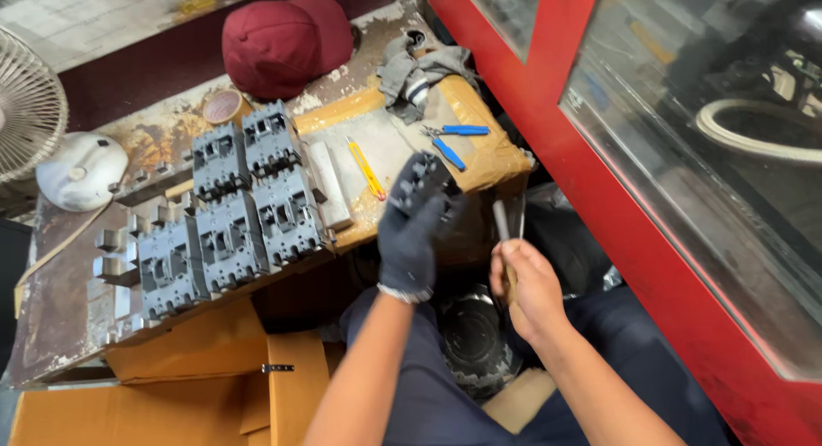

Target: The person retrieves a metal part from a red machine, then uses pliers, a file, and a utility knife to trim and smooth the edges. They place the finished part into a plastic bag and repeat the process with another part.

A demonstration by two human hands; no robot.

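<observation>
Frame: red metal frame (pixel 651 232) with glass panes fills the right side, beside the bench.
Bench: worn, rust-stained bench (pixel 60 266) on the left; a tan cardboard sheet (pixel 492 159) covers its right end.
Cartons: flattened orange cartons (pixel 171 386) lie below the bench's near edge.
Fan: white wire fan (pixel 26 104) stands past the bench's far left corner.
Cap: dark red cap (pixel 282 44) rests at the far edge.
Breakers: grey moulded breaker units (pixel 231 215) sit packed in rows in the middle of the bench, touching one another.
Dome: white rounded cover (pixel 81 170) lies near the left edge.
Rag: grey cloth (pixel 419 74) is bunched at the far right corner.
Left hand: left hand (pixel 411 232), in a dark glove, is closed around a dark breaker part (pixel 424 182), held up just in front of the bench's right end.
Right hand: bare right hand (pixel 527 283) grips a slim grey tool (pixel 501 219), its tip pointing up, near the part but apart from it.
Pliers: blue-handled pliers (pixel 454 139) lie on the cardboard near the right edge.
Cutter: yellow utility knife (pixel 366 168) lies on the cardboard beside the breaker units.
Tape: brown tape roll (pixel 223 106) sits near the far edge, by the cap.
</observation>
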